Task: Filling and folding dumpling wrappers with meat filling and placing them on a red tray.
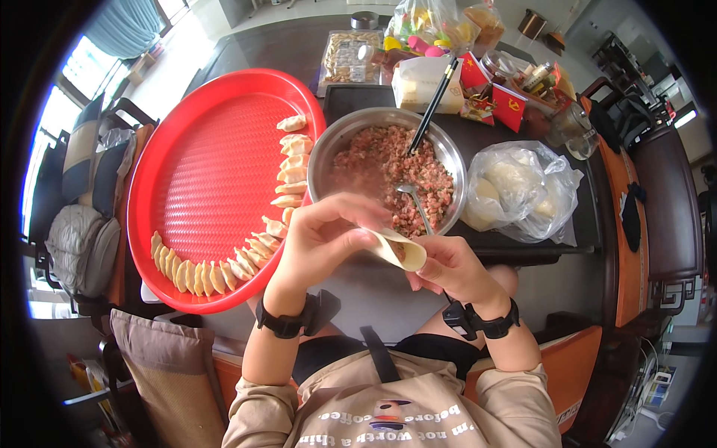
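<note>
Between both hands is a round dumpling wrapper (415, 256), bent into a curve with some meat filling showing inside. My left hand (336, 224) pinches its left end between thumb and fingers. At its right end, the thumb and fingers of my right hand (454, 266) hold the edge. Just beyond the hands stands a steel bowl (317, 162) of minced meat filling (386, 151). A metal spoon (411, 193) and a pair of black chopsticks (434, 103) rest in the meat. On the left, a red round tray (213, 162) carries a curved row of folded dumplings (207, 277).
A plastic bag of wrappers (521, 187) lies right of the bowl. Behind are a tissue pack (427, 84), small red flags (507, 106), a glass jar (580, 131) and a clear food pack (352, 56). A cushion (168, 375) leans at lower left.
</note>
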The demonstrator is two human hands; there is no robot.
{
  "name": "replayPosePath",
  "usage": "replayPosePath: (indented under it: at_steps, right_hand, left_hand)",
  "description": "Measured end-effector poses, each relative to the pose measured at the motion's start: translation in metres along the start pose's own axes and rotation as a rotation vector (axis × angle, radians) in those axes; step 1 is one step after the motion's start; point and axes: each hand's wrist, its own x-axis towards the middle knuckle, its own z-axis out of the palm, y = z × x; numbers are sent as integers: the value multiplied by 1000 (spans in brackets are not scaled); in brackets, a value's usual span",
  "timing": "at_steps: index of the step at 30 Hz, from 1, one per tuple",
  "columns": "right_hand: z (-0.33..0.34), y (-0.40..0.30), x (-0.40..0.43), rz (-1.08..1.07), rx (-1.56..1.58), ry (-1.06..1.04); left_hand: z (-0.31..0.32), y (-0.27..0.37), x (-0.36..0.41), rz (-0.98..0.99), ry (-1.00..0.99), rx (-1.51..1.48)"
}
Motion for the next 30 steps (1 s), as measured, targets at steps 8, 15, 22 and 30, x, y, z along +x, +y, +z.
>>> replayPosePath:
  at_steps: [8,15,22,30]
  right_hand:
    - [7,-4,10,-46,-44,8]
    - [7,-18,18,33,-115,-55]
    - [3,-19,23,54,-73,-76]
    - [-1,-30,26,167,-75,-144]
  left_hand:
    - [2,4,-1,7,-62,28]
    - [6,10,-1,47,-66,183]
    - [7,10,-1,80,-77,287]
    - [8,7,-4,96,-90,270]
